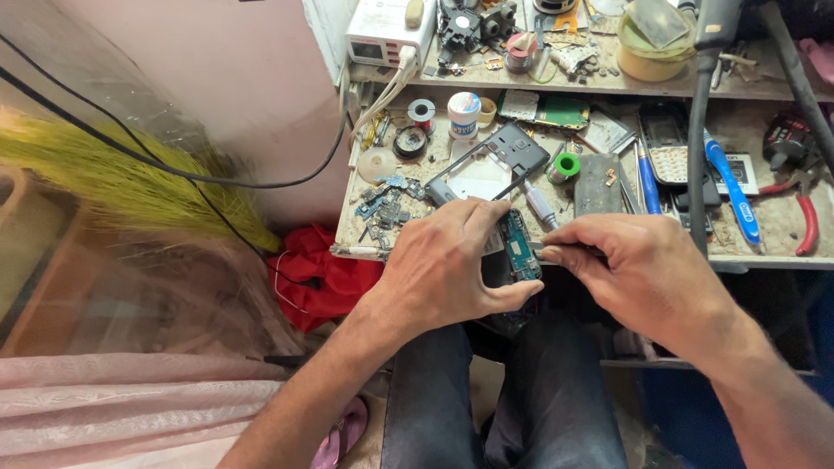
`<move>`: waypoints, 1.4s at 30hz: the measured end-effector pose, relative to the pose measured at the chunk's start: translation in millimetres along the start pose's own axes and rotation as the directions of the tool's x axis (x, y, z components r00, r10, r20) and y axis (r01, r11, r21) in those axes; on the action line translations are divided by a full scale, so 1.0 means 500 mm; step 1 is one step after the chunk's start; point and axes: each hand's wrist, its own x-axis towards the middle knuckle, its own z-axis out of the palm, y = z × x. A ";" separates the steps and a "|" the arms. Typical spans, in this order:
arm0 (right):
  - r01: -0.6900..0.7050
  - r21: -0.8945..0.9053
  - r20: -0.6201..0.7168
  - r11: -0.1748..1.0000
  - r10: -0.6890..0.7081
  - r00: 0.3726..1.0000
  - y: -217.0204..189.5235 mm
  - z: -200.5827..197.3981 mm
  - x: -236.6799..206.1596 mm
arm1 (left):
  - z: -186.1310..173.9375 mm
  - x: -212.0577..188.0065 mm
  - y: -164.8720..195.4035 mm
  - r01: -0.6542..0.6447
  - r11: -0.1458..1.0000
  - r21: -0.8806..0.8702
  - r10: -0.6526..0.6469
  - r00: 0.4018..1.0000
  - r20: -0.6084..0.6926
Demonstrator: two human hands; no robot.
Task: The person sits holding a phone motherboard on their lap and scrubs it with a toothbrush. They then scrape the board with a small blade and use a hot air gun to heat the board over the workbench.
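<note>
My left hand (447,265) grips a small phone circuit board (518,245), teal with metal parts, held upright over my lap just in front of the workbench edge. My right hand (638,265) is closed around a thin dark tool (547,249) whose tip touches the board's right side. A grey phone frame (499,161) lies on the bench just beyond my left hand. A white-handled screwdriver (540,205) lies beside it.
The cluttered workbench (756,252) carries a blue-handled tool (734,191), red pliers (806,208), a green circuit board (560,111), a green tape roll (566,165), solder spools (410,139) and scrap parts (382,204). A red cloth (317,274) and a broom (113,169) lie left.
</note>
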 end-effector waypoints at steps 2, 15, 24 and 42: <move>-0.015 0.037 -0.024 0.999 0.016 1.000 -0.003 0.004 -0.009 | 0.002 0.003 0.002 0.007 1.000 -0.016 -0.007 1.000 0.001; -0.049 0.179 -0.031 0.983 0.055 0.998 0.021 0.011 -0.017 | 0.023 0.010 0.009 0.047 0.997 -0.056 -0.044 0.997 0.056; -0.006 0.194 -0.102 0.981 0.027 0.994 0.021 0.010 -0.016 | 0.035 0.019 0.008 0.062 0.996 -0.062 -0.059 0.997 0.043; 0.004 0.138 -0.193 0.990 0.022 0.981 0.032 0.017 -0.026 | 0.052 0.037 0.011 0.126 0.986 -0.111 -0.123 0.992 0.030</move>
